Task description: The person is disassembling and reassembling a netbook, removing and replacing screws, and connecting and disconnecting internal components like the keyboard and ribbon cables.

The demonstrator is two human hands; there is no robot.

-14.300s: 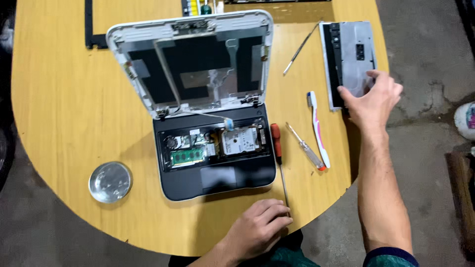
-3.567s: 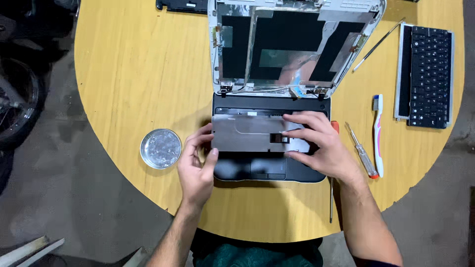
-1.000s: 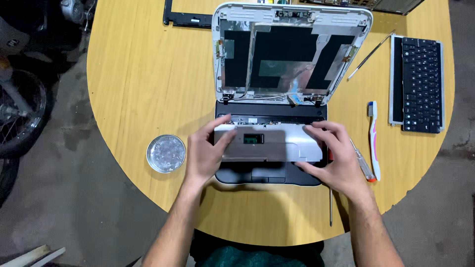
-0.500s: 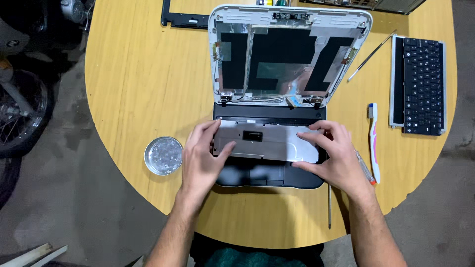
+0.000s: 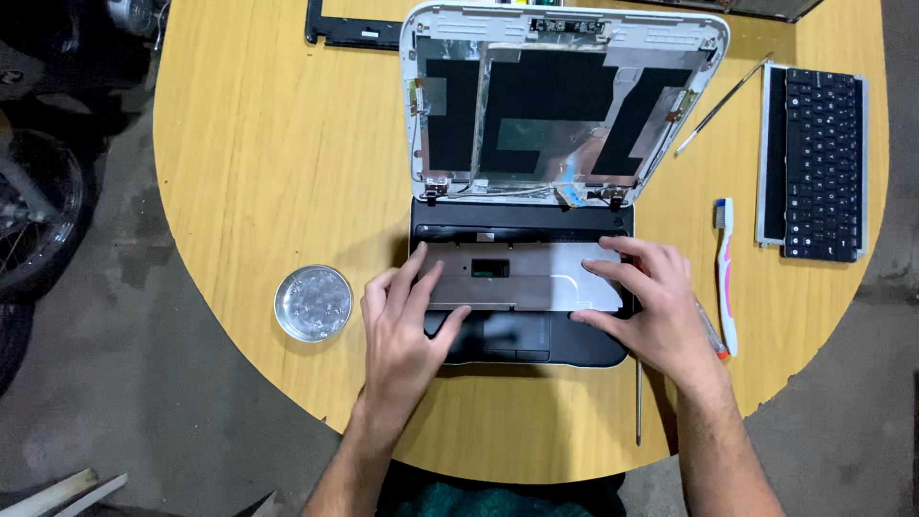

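A small dismantled laptop [image 5: 522, 345] lies on the round wooden table [image 5: 287, 172], its screenless lid [image 5: 565, 101] standing open toward the far side. A silver metal plate [image 5: 522, 278] lies across the laptop's base. My left hand [image 5: 402, 330] holds the plate's left end, fingers spread over its edge. My right hand [image 5: 651, 306] holds the plate's right end, with the thumb at the near edge.
A round metal dish [image 5: 313, 303] sits left of the laptop. A detached black keyboard [image 5: 814, 163] lies at the right, with a toothbrush [image 5: 725, 273] and a thin metal rod [image 5: 723, 103] beside it. A black bezel strip [image 5: 352, 33] lies at the far edge. A screwdriver shaft [image 5: 638, 402] lies by my right wrist.
Both hands have shifted the silver plate slightly on the laptop base; my left fingers now spread further over its left end. The view has moved a little.
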